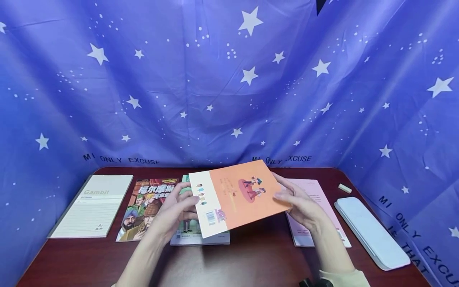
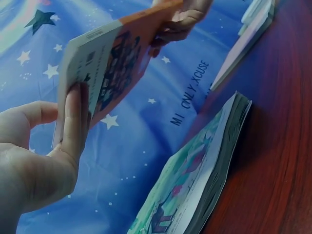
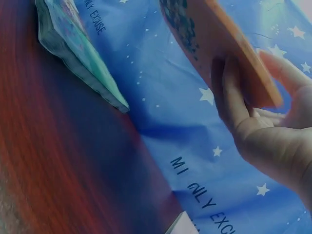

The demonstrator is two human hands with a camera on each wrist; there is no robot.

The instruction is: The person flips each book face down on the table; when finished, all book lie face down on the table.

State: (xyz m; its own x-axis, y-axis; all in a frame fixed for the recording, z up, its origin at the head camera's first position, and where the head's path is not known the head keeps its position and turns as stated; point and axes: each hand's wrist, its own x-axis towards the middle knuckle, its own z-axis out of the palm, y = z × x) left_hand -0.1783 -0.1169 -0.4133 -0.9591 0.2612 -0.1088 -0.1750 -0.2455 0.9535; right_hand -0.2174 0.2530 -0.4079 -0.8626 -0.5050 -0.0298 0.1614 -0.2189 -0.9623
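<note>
An orange book (image 1: pixel 247 195) with a cream strip and a barcode is held up above the table, tilted, by both hands. My left hand (image 1: pixel 181 203) pinches its cream end, thumb on the upper face and fingers beneath, as the left wrist view also shows on the book (image 2: pixel 105 73). At the opposite end my right hand (image 1: pixel 299 201) grips the orange edge, with its fingers (image 3: pixel 234 92) under the book. Partly hidden below the left side lies a green book (image 1: pixel 201 238). Behind the right hand a pink book (image 1: pixel 312 189) lies on the table.
On the dark red table (image 1: pixel 258 259), a Gambit notebook (image 1: pixel 95 207) and a comic-style book (image 1: pixel 143 211) lie at the left. A pale blue case (image 1: pixel 371 233) and a small eraser-like block (image 1: pixel 344 188) are at the right. A starry blue curtain (image 1: pixel 215 87) surrounds the table.
</note>
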